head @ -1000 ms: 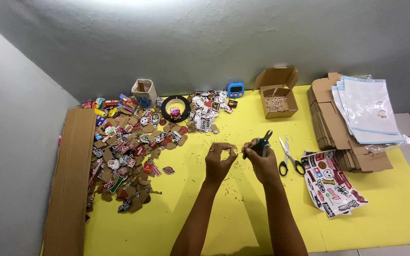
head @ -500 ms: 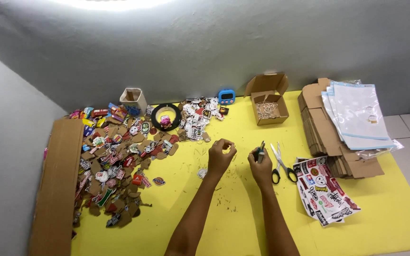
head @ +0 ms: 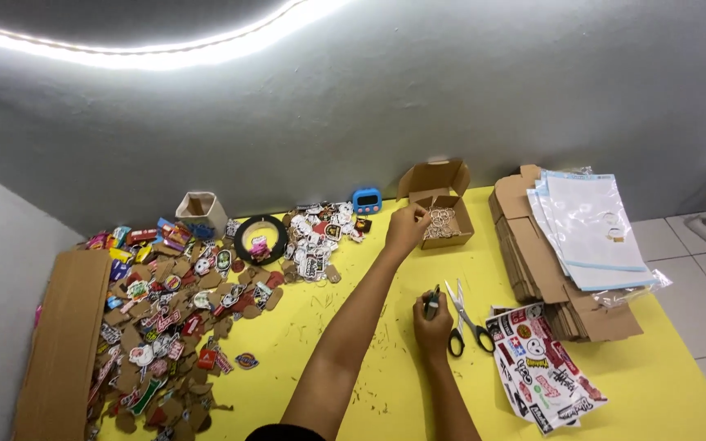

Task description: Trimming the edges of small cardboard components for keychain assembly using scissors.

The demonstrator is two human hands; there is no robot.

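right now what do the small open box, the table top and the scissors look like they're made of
Small open box: plain brown cardboard, matte, with folded flaps.
Table top: a smooth, flat yellow surface, perhaps laminate or a plastic sheet; the look leaves it open.
Scissors: pale shiny blades, likely metal, with glossy black handles, probably plastic.

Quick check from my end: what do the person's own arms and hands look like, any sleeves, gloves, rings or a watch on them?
Both forearms are bare up to the bottom edge of the picture: no sleeves show. The left hand and the right hand are bare too, with no gloves. No watch, wristband or bracelet shows on either wrist. Any ring is too small to tell. A dark patch, perhaps clothing, shows at the bottom edge.
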